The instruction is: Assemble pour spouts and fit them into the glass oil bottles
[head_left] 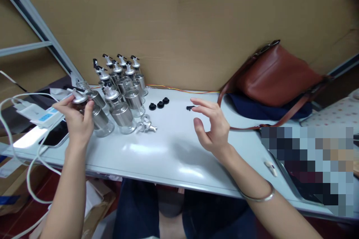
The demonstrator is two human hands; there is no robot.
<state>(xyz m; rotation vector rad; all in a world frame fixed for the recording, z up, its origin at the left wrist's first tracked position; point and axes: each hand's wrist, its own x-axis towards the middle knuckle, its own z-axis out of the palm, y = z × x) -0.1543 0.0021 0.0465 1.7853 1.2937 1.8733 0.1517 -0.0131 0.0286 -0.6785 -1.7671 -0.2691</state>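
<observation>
Right hand (214,129) well inside table edge (168,184)

Bottles (122,115) clear glass, satin metal; caps (160,105) look plastic; tabletop (171,138) gleams, smooth; bag (283,76) looks leathery; wall (179,33) matt cardboard.

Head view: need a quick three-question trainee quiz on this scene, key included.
1. Multiple choice: what do the fingers and thumb of the left hand hold?
A) a phone
B) a silver pourer top
C) a white cable
2. True or false: the reddish-brown bag is to the right of the metal-banded bottles.
3. Count: how many round black pieces lie in a row beside the bottles?

Key:
1. B
2. True
3. Three
</observation>
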